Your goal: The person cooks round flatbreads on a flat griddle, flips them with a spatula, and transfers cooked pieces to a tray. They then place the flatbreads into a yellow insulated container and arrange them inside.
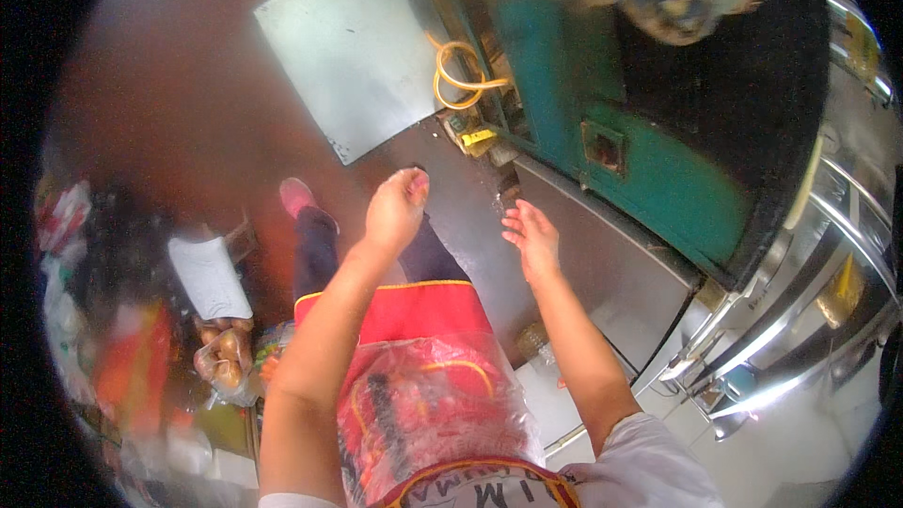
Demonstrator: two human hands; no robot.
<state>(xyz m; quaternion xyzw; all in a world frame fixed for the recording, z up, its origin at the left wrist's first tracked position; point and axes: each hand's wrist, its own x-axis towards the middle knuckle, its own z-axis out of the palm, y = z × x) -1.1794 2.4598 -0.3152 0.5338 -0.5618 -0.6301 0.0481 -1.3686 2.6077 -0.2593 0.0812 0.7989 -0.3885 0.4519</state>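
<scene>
My left hand (397, 210) is raised in front of my body, its fingers curled into a loose fist. Nothing shows in it. My right hand (534, 238) is held up apart from the left, fingers spread and slightly bent, holding nothing. Both hands hang in the air above the floor. Below them I wear a red apron (430, 307) with yellow trim, its lower front overlaid by clear plastic (437, 402). Nearest to my right hand is the green cabinet (670, 176) with a dark top (734, 85).
A pale flat panel (353, 56) lies ahead, with a coiled orange hose (458, 77) at its edge. A yellow object (480, 137) sits by the cabinet base. Bagged round brown items (227, 360) are at left, near a white sheet (210, 279). Shiny metal rails (846, 226) curve at right.
</scene>
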